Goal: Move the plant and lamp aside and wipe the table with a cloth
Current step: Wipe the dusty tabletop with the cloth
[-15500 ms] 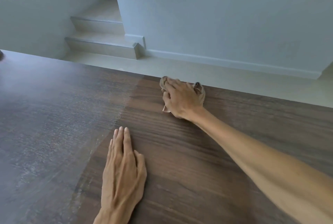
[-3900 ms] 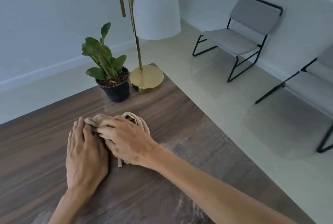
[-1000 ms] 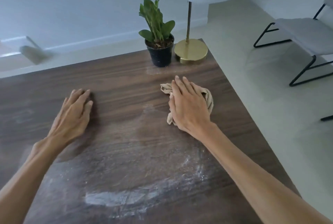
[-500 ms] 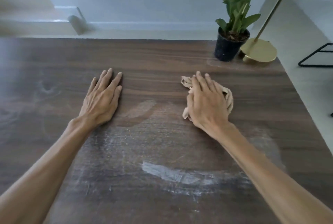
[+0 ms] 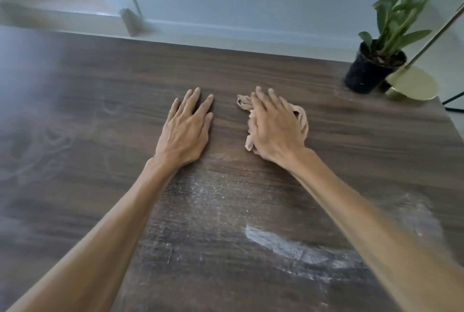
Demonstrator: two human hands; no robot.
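A dark wood table (image 5: 100,90) fills the view, with white dusty streaks near me. My right hand (image 5: 273,128) presses flat on a crumpled beige cloth (image 5: 302,118) in the middle of the table. My left hand (image 5: 187,128) lies flat on the bare wood just left of the cloth, fingers together, holding nothing. A green plant in a black pot (image 5: 371,70) stands at the far right corner. The lamp's round brass base (image 5: 411,83) sits right beside the pot, and its stem runs up out of view.
A white powdery smear (image 5: 283,244) lies on the table between my forearms. Faint swirl marks (image 5: 50,136) show on the left part. The table's right edge (image 5: 452,126) drops to a pale floor. Steps (image 5: 62,10) and a white wall lie beyond the far edge.
My view has swung left, so the plant and lamp now sit further right. My right hand with the cloth and my left hand have come closer together on the table.
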